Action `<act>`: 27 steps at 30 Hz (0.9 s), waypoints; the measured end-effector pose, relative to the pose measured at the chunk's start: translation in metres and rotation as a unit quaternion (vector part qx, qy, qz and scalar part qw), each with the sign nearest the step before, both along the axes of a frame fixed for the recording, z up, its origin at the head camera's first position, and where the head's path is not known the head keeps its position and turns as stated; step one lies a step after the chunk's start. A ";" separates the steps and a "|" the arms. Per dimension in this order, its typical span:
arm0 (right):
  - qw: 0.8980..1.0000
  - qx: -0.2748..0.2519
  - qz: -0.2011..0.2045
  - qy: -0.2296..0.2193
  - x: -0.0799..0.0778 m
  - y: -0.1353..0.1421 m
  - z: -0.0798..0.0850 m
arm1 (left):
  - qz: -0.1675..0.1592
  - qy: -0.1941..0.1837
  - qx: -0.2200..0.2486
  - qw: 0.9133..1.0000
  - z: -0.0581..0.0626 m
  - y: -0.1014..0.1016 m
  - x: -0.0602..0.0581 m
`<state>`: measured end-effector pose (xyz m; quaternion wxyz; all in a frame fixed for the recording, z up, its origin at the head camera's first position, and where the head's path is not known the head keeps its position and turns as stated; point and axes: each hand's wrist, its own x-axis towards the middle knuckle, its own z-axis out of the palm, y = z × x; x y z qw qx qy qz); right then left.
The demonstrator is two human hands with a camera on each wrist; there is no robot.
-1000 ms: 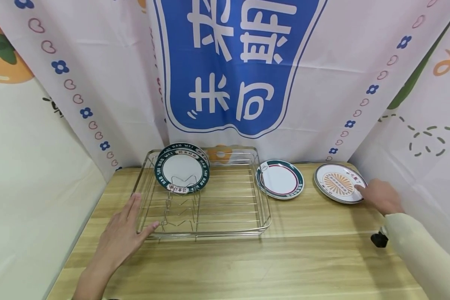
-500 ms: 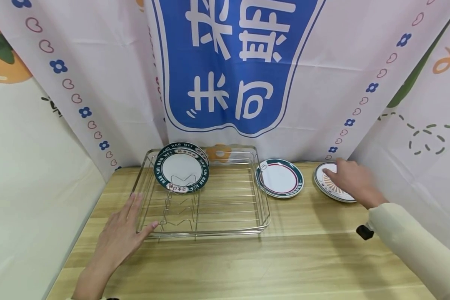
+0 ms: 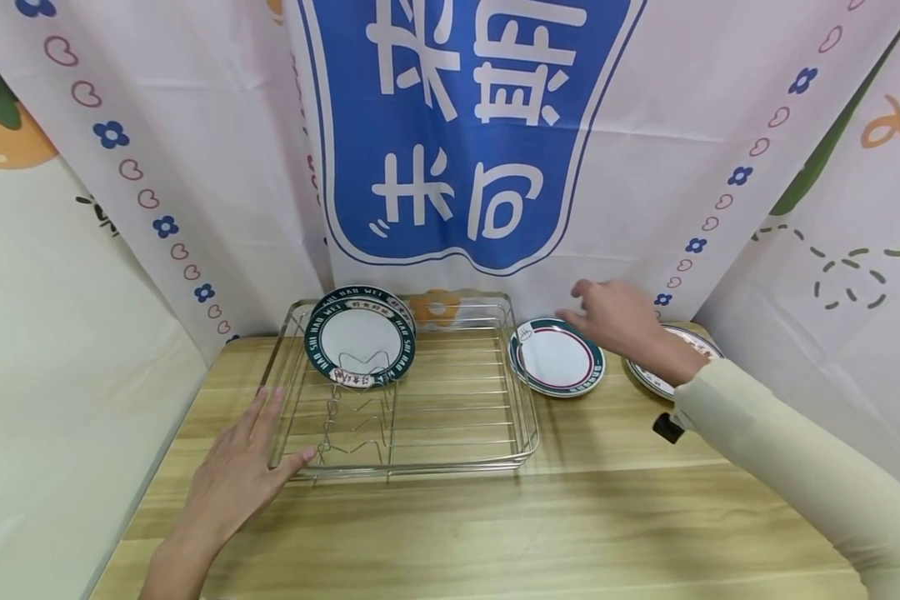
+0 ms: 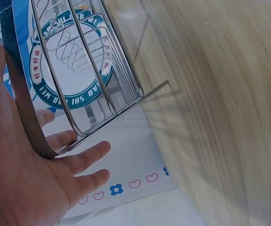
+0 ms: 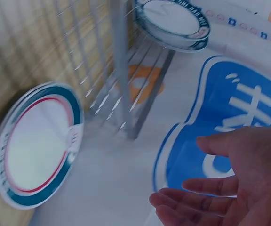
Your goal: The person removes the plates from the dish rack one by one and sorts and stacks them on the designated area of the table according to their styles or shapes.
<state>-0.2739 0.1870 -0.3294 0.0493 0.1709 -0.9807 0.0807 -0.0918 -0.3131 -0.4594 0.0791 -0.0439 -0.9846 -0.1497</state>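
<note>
My left hand (image 3: pixel 234 473) rests against the left front corner of a wire dish rack (image 3: pixel 450 463), fingers extended along its side. In the left wrist view, the rack's metal corner (image 4: pixel 43 149) lies against the palm. Two green-rimmed plates (image 3: pixel 360 340) stand tilted in the rack's back left. My right hand (image 3: pixel 617 315) hovers beside and above a small stack of plates with a green rim and red ring (image 3: pixel 558 358), right of the rack. Seen from the right wrist, this hand (image 5: pixel 220 188) has loosely extended fingers and holds nothing.
A stack of white plates with an orange sunburst (image 3: pixel 701 343) sits at the back right, partly hidden by my right forearm. Printed cloth (image 3: pixel 450 208) hangs behind the wooden table (image 3: pixel 457 533), with more cloth on both sides.
My right hand has moved left from the sunburst plates, lifting away to the green-rimmed plates beside the rack. The left hand stays at the rack's corner.
</note>
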 end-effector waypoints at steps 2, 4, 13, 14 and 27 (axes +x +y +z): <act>0.999 0.000 0.029 -0.017 0.000 -0.015 0.007 | 0.001 -0.003 0.000 1.000 0.000 0.000 0.001; 0.998 -0.002 0.062 -0.029 0.001 -0.032 0.015 | 0.001 -0.007 -0.002 1.000 0.000 0.000 0.001; 0.982 0.017 0.185 -0.021 0.003 -0.100 0.032 | 0.011 -0.018 -0.009 1.000 0.001 0.000 0.001; 0.981 0.018 0.191 -0.022 0.002 -0.107 0.032 | 0.012 -0.019 -0.010 1.000 0.000 0.000 0.001; 0.973 0.008 0.224 -0.050 -0.018 -0.181 0.012 | 0.012 -0.018 -0.014 1.000 0.000 0.000 0.000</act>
